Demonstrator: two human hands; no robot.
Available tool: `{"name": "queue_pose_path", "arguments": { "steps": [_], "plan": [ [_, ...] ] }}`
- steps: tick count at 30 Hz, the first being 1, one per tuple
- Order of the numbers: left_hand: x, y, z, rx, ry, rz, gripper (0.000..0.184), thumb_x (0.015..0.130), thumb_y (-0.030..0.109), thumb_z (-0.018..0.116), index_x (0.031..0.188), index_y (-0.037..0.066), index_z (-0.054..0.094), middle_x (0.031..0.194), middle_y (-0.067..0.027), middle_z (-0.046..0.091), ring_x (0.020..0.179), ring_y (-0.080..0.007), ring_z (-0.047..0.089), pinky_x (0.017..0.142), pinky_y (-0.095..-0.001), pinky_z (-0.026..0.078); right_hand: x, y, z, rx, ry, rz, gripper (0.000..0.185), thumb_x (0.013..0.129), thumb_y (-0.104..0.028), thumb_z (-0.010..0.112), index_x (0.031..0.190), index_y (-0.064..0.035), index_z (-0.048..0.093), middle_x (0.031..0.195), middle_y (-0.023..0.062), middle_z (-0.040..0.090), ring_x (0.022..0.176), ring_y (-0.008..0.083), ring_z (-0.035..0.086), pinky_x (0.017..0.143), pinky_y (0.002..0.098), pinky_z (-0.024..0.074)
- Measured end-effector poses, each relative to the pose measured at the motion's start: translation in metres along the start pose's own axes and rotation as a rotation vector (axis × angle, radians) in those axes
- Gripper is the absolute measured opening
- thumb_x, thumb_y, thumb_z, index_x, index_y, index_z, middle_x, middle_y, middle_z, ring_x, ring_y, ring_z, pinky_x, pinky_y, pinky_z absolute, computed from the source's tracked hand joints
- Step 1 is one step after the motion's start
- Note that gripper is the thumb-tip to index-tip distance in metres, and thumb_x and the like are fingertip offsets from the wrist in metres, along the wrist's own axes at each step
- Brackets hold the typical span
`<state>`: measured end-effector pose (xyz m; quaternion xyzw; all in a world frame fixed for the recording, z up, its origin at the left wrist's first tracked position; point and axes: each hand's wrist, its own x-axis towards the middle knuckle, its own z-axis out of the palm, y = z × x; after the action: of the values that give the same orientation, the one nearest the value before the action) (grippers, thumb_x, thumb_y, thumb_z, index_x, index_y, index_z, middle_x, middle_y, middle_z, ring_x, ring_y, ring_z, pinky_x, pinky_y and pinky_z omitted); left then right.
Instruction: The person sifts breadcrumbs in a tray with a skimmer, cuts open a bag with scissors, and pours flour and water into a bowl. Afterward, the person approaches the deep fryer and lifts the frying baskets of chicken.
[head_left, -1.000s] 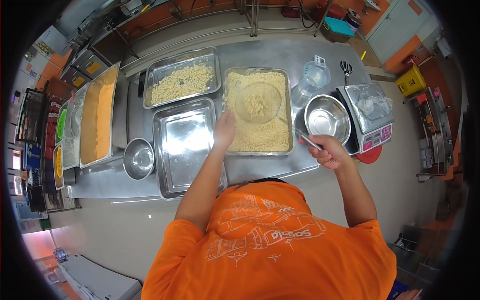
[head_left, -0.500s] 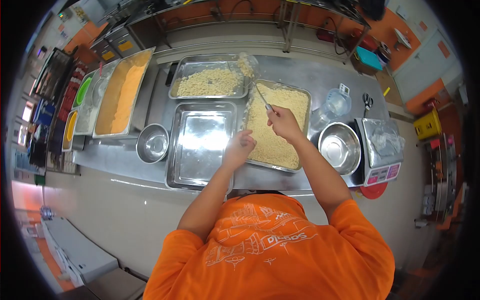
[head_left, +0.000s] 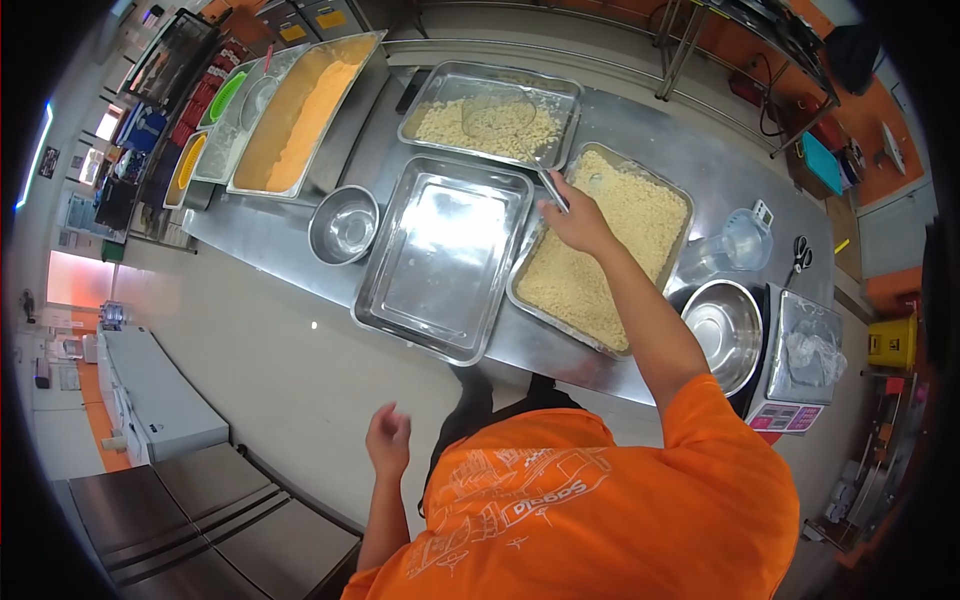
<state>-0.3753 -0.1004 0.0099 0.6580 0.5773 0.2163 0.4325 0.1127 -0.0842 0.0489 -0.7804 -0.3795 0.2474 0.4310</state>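
Drawn back from the crumb-filled tray [head_left: 602, 250], the left hand [head_left: 388, 440] now hangs beyond the table edge, lower left of centre — loosely open, fingers partly curled, holding nothing. The mesh strainer [head_left: 500, 118] has moved farther over the tray of pale pieces [head_left: 430, 126], at upper centre. Its handle is gripped by the right hand [head_left: 580, 215], which is above the crumb-filled tray's upper left part; the mesh lies up and left of that hand — well apart from the left hand. An empty tray [head_left: 445, 255] sits left of the crumb-filled tray.
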Motion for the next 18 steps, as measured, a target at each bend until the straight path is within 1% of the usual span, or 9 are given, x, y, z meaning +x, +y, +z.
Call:
{"name": "queue_pose_path", "arguments": {
  "steps": [1,3,6,7,8,10,12,14,18],
  "plan": [
    [-0.018,-0.044,-0.018,0.044,0.067,-0.109,0.031,0.084,0.007,0.068,0.113,-0.001,0.06,0.083,-0.0013,0.06,0.076,-0.0094,0.057,0.073,-0.0245,0.048,0.0,0.012,0.012,0.003,-0.005,-0.002,0.057,0.088,-0.024,0.061,0.138,-0.0024,0.045,0.122,0.0263,0.058,0.104,0.0349,0.062,0.088,0.0369,0.0486],
    [-0.064,-0.136,-0.049,0.129,0.194,-0.298,0.034,0.081,0.01,0.071,0.112,-0.001,0.06,0.085,-0.0025,0.06,0.077,-0.0105,0.057,0.073,-0.0267,0.049,-0.003,0.043,0.04,-0.313,0.216,-0.273,0.061,0.087,-0.022,0.061,0.14,-0.0013,0.04,0.141,0.0269,0.04,0.123,0.0387,0.048,0.101,0.0413,0.0396],
    [-0.151,-0.228,-0.086,0.349,0.208,-0.625,0.041,0.076,0.016,0.076,0.11,-0.001,0.062,0.095,-0.0102,0.066,0.086,-0.0184,0.062,0.079,-0.0315,0.051,-0.043,0.014,0.073,-0.331,0.353,-0.285,0.055,0.085,-0.019,0.062,0.132,0.0054,0.046,0.142,0.0301,0.038,0.132,0.0433,0.038,0.109,0.0463,0.0309],
    [-0.174,-0.234,-0.092,0.443,0.154,-0.807,0.041,0.076,0.024,0.075,0.107,0.0,0.065,0.101,-0.0129,0.068,0.092,-0.0233,0.064,0.083,-0.0357,0.051,-0.058,0.005,0.092,-0.315,0.304,-0.319,0.054,0.085,-0.018,0.061,0.133,0.002,0.047,0.142,0.0286,0.038,0.13,0.0428,0.039,0.108,0.0475,0.0312],
    [-0.21,-0.315,-0.11,0.506,-0.017,-0.862,0.043,0.076,0.032,0.072,0.105,0.002,0.066,0.106,-0.014,0.068,0.099,-0.0279,0.065,0.089,-0.038,0.05,-0.074,-0.004,0.115,-0.299,0.257,-0.355,0.054,0.084,-0.017,0.06,0.134,-0.0013,0.048,0.143,0.027,0.038,0.129,0.0423,0.04,0.106,0.0486,0.0315],
    [-0.238,-0.32,-0.116,0.532,-0.151,-1.06,0.044,0.076,0.03,0.072,0.107,0.0,0.064,0.11,-0.0151,0.066,0.101,-0.0298,0.064,0.091,-0.0401,0.049,-0.116,-0.058,0.145,-0.241,0.068,-0.366,0.048,0.084,-0.013,0.059,0.129,-0.0022,0.052,0.138,0.0247,0.045,0.126,0.0396,0.043,0.104,0.0465,0.0345],
    [-0.243,-0.327,-0.117,0.44,-0.182,-1.154,0.046,0.075,0.029,0.071,0.109,-0.001,0.062,0.113,-0.0163,0.063,0.102,-0.0317,0.062,0.092,-0.0422,0.048,-0.141,-0.079,0.196,-0.069,-0.04,-0.527,0.04,0.083,-0.009,0.058,0.123,-0.0026,0.056,0.131,0.0207,0.051,0.119,0.0366,0.05,0.099,0.0447,0.0395],
    [-0.233,-0.346,-0.123,0.337,-0.167,-1.187,0.048,0.075,0.027,0.071,0.111,-0.002,0.061,0.117,-0.0175,0.061,0.104,-0.0336,0.061,0.094,-0.0443,0.047,-0.161,-0.105,0.245,-0.014,-0.232,-0.569,0.035,0.083,-0.006,0.06,0.118,-0.0018,0.06,0.128,0.0178,0.052,0.114,0.0322,0.054,0.096,0.0383,0.0436],
    [-0.2,-0.399,-0.174,0.13,-0.063,-1.192,0.052,0.075,0.024,0.07,0.115,-0.005,0.057,0.125,-0.0198,0.055,0.106,-0.0374,0.059,0.096,-0.0485,0.046,-0.183,-0.157,0.343,-0.008,-0.413,-0.74,0.033,0.084,-0.006,0.058,0.117,-0.0013,0.06,0.124,0.0168,0.053,0.108,0.0298,0.057,0.091,0.0352,0.0466]
  ]
}}
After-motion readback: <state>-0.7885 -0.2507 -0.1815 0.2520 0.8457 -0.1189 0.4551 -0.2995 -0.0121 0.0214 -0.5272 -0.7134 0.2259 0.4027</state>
